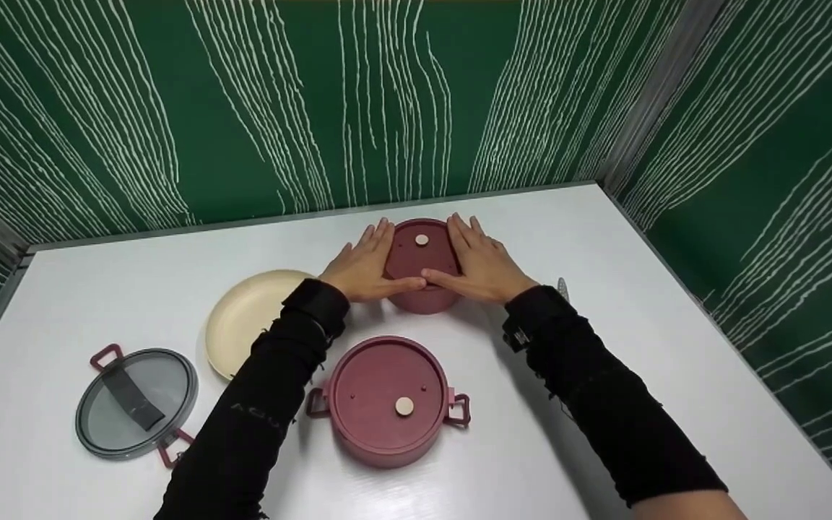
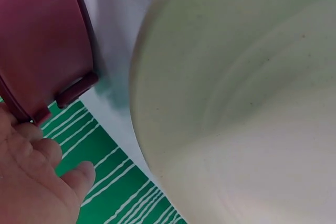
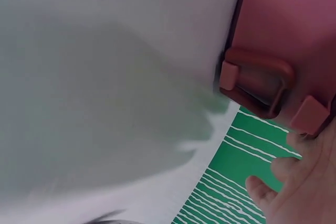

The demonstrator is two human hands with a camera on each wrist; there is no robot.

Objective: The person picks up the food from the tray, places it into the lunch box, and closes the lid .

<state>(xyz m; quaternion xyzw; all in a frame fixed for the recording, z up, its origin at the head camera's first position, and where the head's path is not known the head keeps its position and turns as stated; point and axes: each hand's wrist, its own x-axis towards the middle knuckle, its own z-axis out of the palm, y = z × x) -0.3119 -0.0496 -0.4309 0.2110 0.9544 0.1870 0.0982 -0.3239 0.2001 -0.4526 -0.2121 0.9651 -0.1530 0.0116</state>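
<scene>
At the back of the table is a burgundy pot (image 1: 425,302) with a matching lid (image 1: 416,258) that has a small cream knob (image 1: 422,240). My left hand (image 1: 365,271) rests along the lid's left side, and my right hand (image 1: 484,263) along its right. Both hands have straight fingers pointing away, and the thumbs nearly meet on the front rim. The left wrist view has the pot's wall (image 2: 42,30) beside that hand's fingers. In the right wrist view, a folded side handle (image 3: 262,64) shows below the lid clip (image 3: 311,115).
Nearer me stands a wider burgundy lidded pot (image 1: 387,383) with two side handles. Left of it are a cream round pan (image 1: 243,318), partly behind my left arm, and a glass lid (image 1: 127,419) with red handles. A metal utensil tip (image 1: 562,289) shows beside my right wrist.
</scene>
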